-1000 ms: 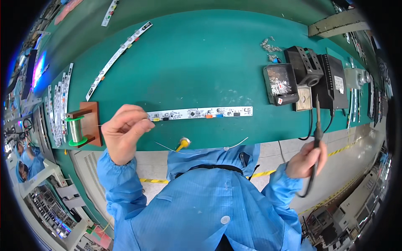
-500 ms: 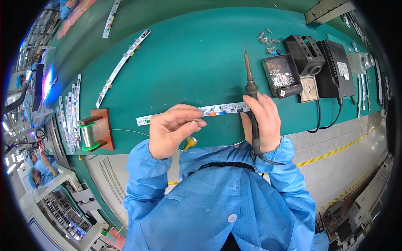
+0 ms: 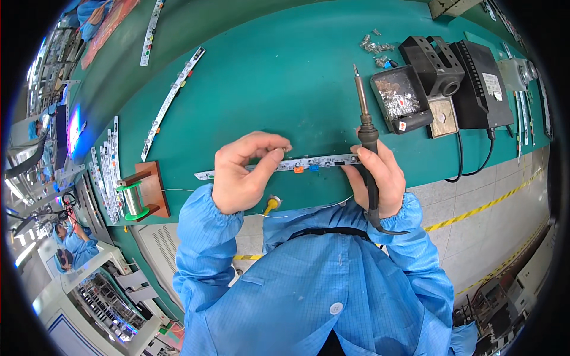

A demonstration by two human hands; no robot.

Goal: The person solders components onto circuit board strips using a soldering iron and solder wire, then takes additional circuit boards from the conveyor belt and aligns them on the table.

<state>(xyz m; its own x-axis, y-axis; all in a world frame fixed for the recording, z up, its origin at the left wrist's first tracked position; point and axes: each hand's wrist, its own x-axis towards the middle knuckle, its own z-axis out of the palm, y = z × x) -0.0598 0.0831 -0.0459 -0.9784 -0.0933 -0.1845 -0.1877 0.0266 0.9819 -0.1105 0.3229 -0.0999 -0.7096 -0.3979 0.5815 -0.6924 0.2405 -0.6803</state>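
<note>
A narrow white circuit board strip (image 3: 323, 161) with an orange and a blue connector is tilted at the bench's near edge. My right hand (image 3: 386, 178) is wrapped round a soldering iron (image 3: 368, 137), its tip pointing away from me; thumb and fingers of that hand also touch the strip's right end. Over the strip's left half, my left hand (image 3: 246, 175) is closed in a pinch on a small metallic part (image 3: 287, 148), too small to name. Thin solder wire (image 3: 178, 190) runs from a spool (image 3: 133, 200) behind my left hand and curves toward my right.
On the green bench (image 3: 267, 89), more board strips (image 3: 172, 101) lie to the left. At right stand a black tray of solder scraps (image 3: 399, 98), an iron holder (image 3: 432, 68) and a black box (image 3: 481, 83). Small metal parts (image 3: 374, 46) lie behind the tray. A yellow-topped knob (image 3: 272, 204) sits at the near edge.
The board strip has tipped from lying face up to a steeper angle. My left fingertips have moved up to its far edge. The iron has shifted slightly right and toward me.
</note>
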